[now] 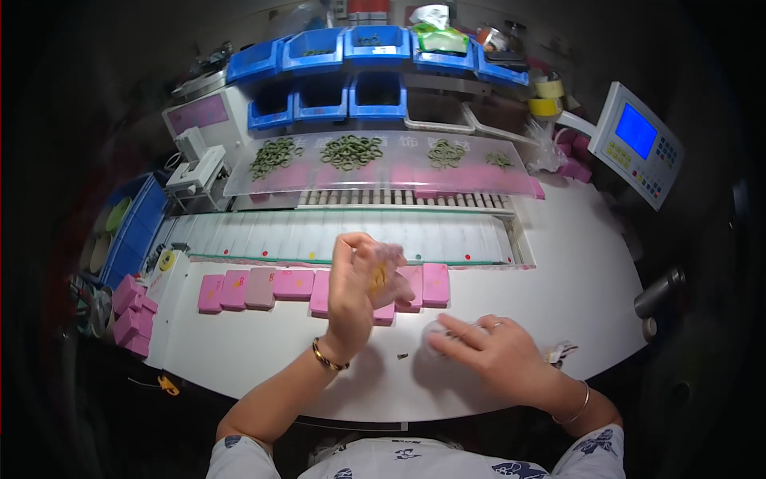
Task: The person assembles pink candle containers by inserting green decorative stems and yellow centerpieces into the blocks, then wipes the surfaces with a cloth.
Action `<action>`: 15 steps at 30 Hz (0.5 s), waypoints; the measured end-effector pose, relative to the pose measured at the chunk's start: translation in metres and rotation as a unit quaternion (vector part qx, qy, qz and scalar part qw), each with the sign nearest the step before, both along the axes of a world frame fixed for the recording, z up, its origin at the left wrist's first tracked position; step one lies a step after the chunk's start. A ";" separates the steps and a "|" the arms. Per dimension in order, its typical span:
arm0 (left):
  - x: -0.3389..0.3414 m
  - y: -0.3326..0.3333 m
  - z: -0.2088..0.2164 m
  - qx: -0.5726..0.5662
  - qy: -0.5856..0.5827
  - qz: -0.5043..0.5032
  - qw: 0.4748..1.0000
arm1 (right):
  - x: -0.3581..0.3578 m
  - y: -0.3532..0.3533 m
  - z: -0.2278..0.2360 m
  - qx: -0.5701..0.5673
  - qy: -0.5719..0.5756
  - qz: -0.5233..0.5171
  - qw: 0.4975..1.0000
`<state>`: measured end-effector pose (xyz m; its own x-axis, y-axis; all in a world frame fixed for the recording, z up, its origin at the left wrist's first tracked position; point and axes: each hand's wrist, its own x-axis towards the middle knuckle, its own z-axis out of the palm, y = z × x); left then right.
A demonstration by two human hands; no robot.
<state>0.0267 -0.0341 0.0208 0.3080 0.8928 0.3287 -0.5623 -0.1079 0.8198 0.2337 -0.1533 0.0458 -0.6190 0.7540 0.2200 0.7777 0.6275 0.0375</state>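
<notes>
Small clear plastic bag with a yellow piece inside (381, 275) sits pinched in the raised left hand (355, 291), whose fingers are closed on it above the white tabletop (263, 351); motion blur hides exactly how the fingertips lie. It looks light, thin and limp, probably a little slippery, so a pinch at the edge or a corner seems the natural hold, while the small hard piece inside would take pressure better than the film. To the right of that grip and lower, the right hand (487, 347) lies flat on the tabletop with fingers spread, pressing on a second bit of clear film (439, 335); nothing is clenched in it. A tiny dark speck (402, 356) lies between the two wrists.

Just beyond the held bag runs a row of flat pink rectangular blocks (271, 286), laid side by side. Further out comes a white slatted conveyor (335, 235), then a tilted clear plastic shelf (375, 164) carrying heaps of dark green rings (351, 152). Behind that stand blue plastic bins (343, 76) in two tiers. Far left of the grip more pink blocks (132, 315) are stacked at the table edge; far right, a grey control panel with a blue screen (638, 144) stands on an arm. The surroundings fall off into darkness.
</notes>
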 end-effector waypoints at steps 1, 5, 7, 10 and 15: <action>-0.006 0.009 0.003 -0.049 -0.001 0.030 0.998 | 0.006 0.000 0.004 -0.005 0.003 -0.045 0.999; -0.032 0.031 -0.002 -0.215 -0.084 -0.086 0.969 | 0.044 0.005 -0.004 -0.010 -0.008 -0.183 0.983; -0.026 0.026 -0.004 -0.248 -0.068 -0.092 0.962 | 0.059 0.006 -0.010 -0.012 -0.031 -0.216 0.976; -0.018 0.019 -0.012 -0.273 -0.045 -0.109 0.955 | 0.063 0.014 -0.011 -0.015 -0.040 -0.247 0.968; -0.006 0.012 -0.022 -0.166 -0.060 -0.155 0.972 | 0.023 0.043 0.007 -0.106 0.273 -0.125 0.948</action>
